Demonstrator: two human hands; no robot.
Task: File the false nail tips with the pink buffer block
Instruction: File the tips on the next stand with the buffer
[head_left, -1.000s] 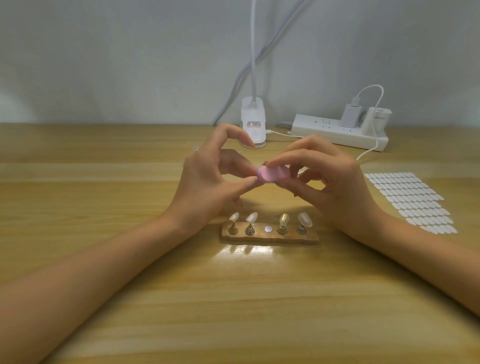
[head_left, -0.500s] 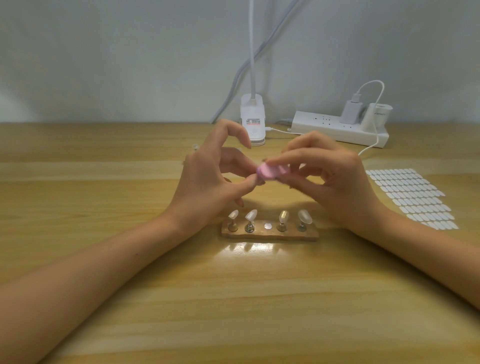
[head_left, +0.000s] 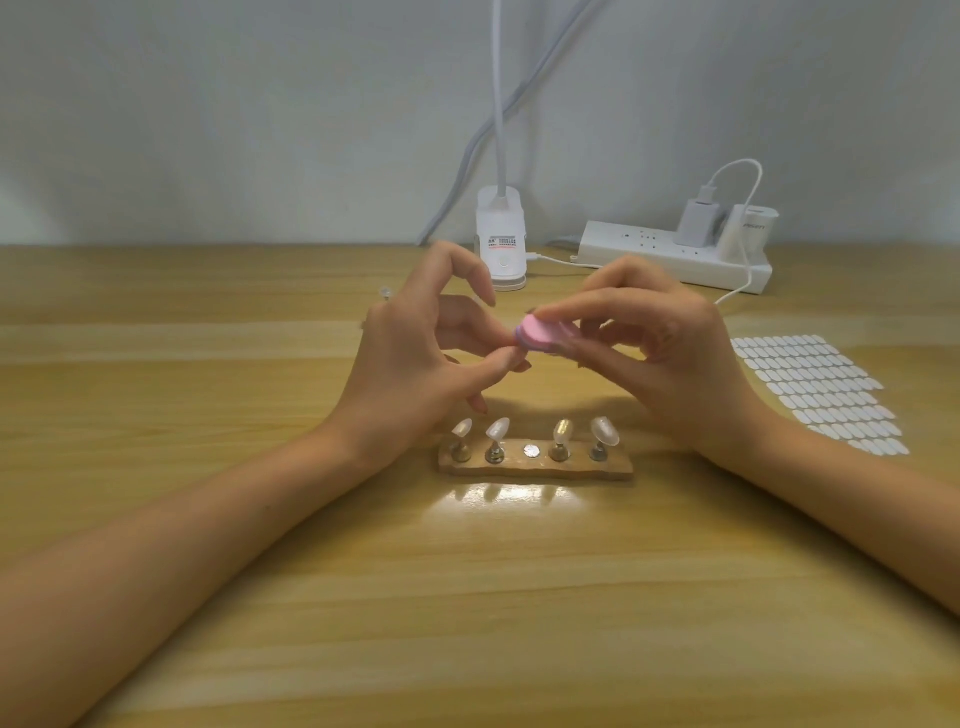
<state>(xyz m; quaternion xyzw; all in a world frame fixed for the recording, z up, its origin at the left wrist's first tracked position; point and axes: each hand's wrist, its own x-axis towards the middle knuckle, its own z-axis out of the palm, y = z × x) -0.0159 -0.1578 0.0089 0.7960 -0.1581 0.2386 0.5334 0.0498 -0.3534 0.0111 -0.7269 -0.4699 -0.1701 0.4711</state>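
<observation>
While right hand pinches pink buffer, left hand touches it.

Desk tally, here we go:
One pink buffer block, four false nail tips on one wooden holder, one bare metal disc, one power strip, two chargers, one clip lamp, one sheet of adhesive tabs.

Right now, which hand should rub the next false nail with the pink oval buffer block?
Right, probably. The right hand pinches the pink oval buffer block; the left hand only pinches at its end, and what it holds is hidden.
</observation>
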